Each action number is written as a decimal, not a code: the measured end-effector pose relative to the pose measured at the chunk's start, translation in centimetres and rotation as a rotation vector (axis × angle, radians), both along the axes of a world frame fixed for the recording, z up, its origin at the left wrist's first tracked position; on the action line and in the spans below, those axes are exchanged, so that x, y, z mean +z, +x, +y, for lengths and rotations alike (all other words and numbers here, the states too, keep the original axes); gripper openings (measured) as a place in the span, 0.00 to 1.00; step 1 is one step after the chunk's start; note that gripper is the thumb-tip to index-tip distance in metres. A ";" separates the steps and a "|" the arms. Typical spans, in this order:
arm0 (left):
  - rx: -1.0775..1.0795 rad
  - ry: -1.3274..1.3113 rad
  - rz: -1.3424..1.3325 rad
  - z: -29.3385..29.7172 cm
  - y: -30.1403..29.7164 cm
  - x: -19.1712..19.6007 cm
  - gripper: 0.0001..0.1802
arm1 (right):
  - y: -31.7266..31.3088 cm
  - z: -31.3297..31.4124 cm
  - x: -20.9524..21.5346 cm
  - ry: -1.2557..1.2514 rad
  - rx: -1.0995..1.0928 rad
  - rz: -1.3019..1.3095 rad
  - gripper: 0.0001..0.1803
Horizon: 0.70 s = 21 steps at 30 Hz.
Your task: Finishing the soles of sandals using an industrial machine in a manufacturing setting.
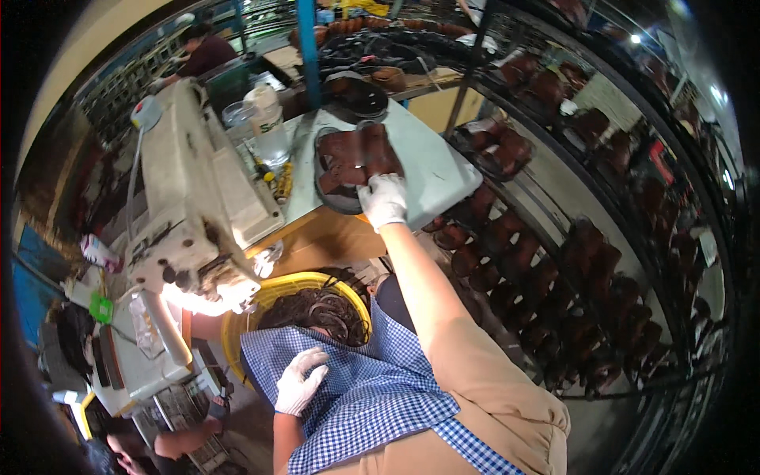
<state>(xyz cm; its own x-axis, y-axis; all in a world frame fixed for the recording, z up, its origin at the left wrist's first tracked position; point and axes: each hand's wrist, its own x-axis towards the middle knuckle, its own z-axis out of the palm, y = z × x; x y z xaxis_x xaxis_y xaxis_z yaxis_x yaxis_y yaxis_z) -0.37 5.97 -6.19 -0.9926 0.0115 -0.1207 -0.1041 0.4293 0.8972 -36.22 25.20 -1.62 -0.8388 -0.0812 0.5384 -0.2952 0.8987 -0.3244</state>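
Note:
My right hand, in a white glove, reaches out over the pale tabletop. Its fingers curl against the near right edge of what look like brown leather sandals with dark soles; the fingertips are partly hidden. Just behind them lies a rounded black piece. My left hand, gloved as well, hovers in front of my blue checked apron. Its fingers are loosely bent and apart, holding nothing.
A sewing machine with a lit lamp stands at left. Near it are a clear bottle and a yellow-handled tool. A yellow basket of dark strips sits below. Racks of brown footwear fill the right. Another person works at far left.

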 end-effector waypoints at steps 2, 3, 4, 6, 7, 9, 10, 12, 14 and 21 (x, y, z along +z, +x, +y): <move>-0.002 0.013 0.022 0.0 -0.3 -0.3 0.15 | 1.0 0.6 -1.3 -0.067 0.077 0.088 0.15; 0.015 0.029 0.034 0.0 -0.5 -0.4 0.15 | 1.7 1.4 -2.1 -0.102 0.114 0.120 0.14; 0.041 0.049 0.044 0.0 -0.5 -0.7 0.15 | 3.2 2.2 -2.2 -0.125 0.166 0.165 0.13; 0.109 0.167 0.020 0.0 -0.3 -1.7 0.15 | 6.9 4.4 -2.4 -0.236 0.184 0.200 0.13; 0.084 0.170 0.015 0.1 -0.4 -2.0 0.15 | 8.7 5.8 -2.4 -0.258 0.167 0.213 0.14; 0.108 0.216 0.002 0.0 -0.9 -2.3 0.14 | 11.6 9.5 -3.8 -0.324 0.148 0.284 0.14; 0.091 0.189 -0.011 0.0 -1.2 -2.2 0.14 | 13.5 11.2 -3.7 -0.358 0.081 0.239 0.13; 0.063 0.199 0.002 0.0 -2.0 -2.8 0.14 | 15.9 15.4 -3.4 -0.360 -0.036 0.297 0.13; 0.050 0.218 0.032 0.2 -2.4 -3.2 0.13 | 16.7 19.2 -3.2 -0.180 -0.243 0.371 0.13; -0.071 0.221 0.057 1.8 -4.3 -2.5 0.13 | 8.3 29.8 -1.2 0.164 -0.826 0.403 0.14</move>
<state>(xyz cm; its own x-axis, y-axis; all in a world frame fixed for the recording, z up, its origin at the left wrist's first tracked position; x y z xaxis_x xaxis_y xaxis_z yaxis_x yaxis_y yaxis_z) -4.64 7.75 -8.67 -0.9935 0.1014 -0.0516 -0.0275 0.2262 0.9737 -27.90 55.03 -2.79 -0.4165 0.3573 0.8360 0.3953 0.8992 -0.1874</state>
